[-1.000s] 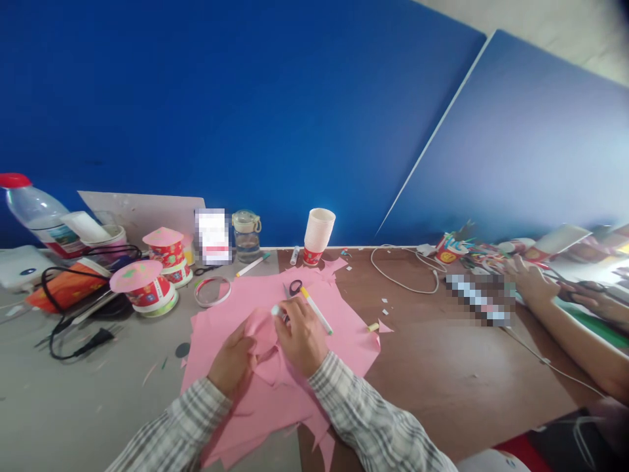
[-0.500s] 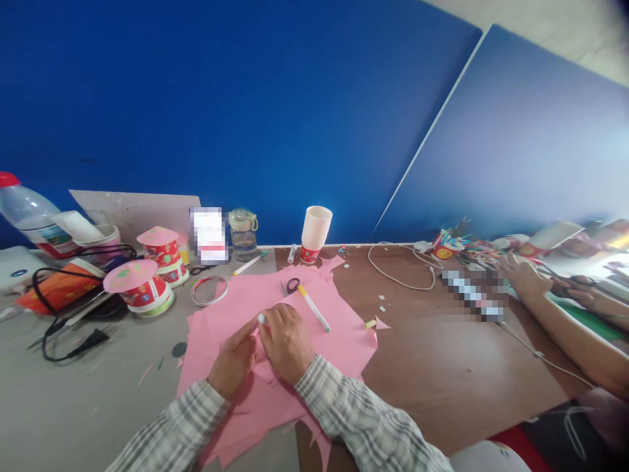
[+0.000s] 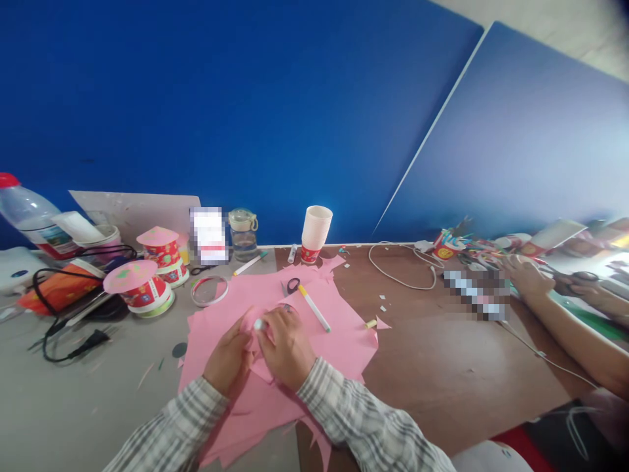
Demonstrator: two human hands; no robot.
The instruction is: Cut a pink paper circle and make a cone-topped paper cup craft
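My right hand [image 3: 287, 347] is closed round what looks like a glue stick, whose white tip [image 3: 259, 324] pokes out by the thumb. Most of the stick is hidden in my fingers. Close beside it, my left hand [image 3: 227, 357] grips a small pink paper piece [image 3: 250, 319], and the white tip is over that piece. Both hands are above overlapping sheets of pink paper [image 3: 334, 367]. Past my right fingers lie black-handled scissors [image 3: 293, 285] and a white marker with a yellow end [image 3: 314, 308]. A small yellowish cap [image 3: 370, 324] sits near the paper's right edge.
Decorated paper cups with pink tops [image 3: 137, 285], a tape roll [image 3: 209, 291] and a water jug [image 3: 244, 236] stand left. Stacked cups [image 3: 317, 226] are by the blue partition. A cable [image 3: 403, 285] crosses the right side, where another person's hand [image 3: 528, 278] works.
The white tip has shifted slightly left and down with my right hand. My left hand has turned a little, and more of the small pink piece shows.
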